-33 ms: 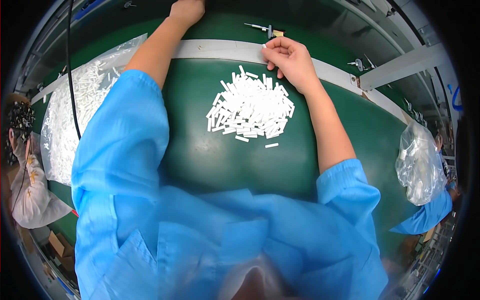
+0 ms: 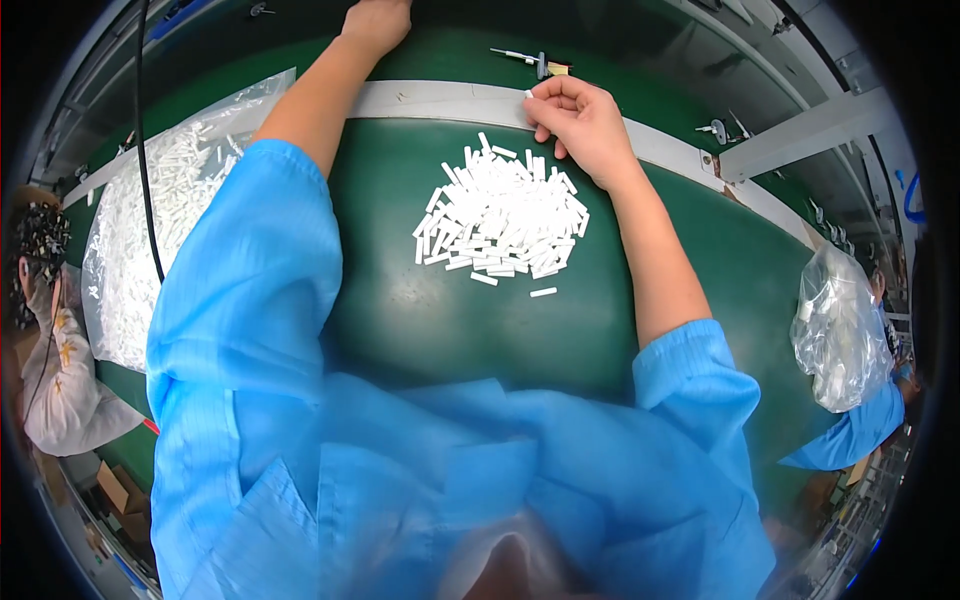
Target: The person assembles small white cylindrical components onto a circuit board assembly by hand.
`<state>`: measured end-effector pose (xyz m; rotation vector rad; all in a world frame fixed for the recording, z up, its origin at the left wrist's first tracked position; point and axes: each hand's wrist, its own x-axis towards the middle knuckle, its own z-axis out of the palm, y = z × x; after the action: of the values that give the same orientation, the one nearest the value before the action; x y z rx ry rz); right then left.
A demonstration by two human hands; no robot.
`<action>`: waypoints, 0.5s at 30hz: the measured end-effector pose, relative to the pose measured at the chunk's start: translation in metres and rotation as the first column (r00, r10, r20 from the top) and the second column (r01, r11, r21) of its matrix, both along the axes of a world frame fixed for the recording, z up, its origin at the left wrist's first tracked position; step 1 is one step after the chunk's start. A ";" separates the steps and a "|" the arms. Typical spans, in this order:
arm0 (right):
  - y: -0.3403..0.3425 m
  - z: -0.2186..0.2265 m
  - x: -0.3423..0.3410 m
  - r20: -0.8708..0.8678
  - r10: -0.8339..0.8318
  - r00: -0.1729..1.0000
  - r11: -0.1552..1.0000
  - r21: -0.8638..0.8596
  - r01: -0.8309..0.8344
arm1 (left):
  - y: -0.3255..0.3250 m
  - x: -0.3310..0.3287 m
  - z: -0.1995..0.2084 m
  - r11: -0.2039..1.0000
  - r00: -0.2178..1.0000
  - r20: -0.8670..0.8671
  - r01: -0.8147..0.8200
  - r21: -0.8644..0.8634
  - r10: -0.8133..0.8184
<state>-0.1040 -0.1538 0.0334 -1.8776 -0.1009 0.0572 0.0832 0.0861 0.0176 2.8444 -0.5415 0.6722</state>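
Grip of the right hand [image 2: 585, 120] is narrow, pinching a white piece [image 2: 528, 95]. On the green counter [image 2: 460, 340], a lone white stick [image 2: 543, 292] lies nearer than the heap of sticks [image 2: 505, 210]; farther runs a pale rail [image 2: 440, 99], and beyond it is the left hand [image 2: 379, 24], its hold impossible to tell.

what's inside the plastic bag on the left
Small white rods show through the plastic bag; the blue sleeve hides part of its right side and whatever lies there.
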 end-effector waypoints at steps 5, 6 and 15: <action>0.001 -0.001 0.001 0.032 0.004 0.999 0.999 0.039 -0.006 | -0.008 0.008 -0.022 0.982 0.978 0.206 0.056 -0.182 -0.018; 0.003 -0.001 0.001 0.041 0.006 0.999 0.999 0.046 -0.008 | -0.005 0.013 -0.020 0.974 0.989 0.140 -0.014 -0.225 0.046; -0.001 -0.015 0.005 0.110 -0.114 0.987 0.952 0.296 0.077 | -0.089 -0.088 0.027 -0.057 0.747 -0.109 -0.193 -0.980 -0.656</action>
<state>-0.0991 -0.1545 0.0180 -1.5872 -0.0992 -0.1371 -0.0050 -0.0029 0.0450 1.1988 -0.2284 -0.0803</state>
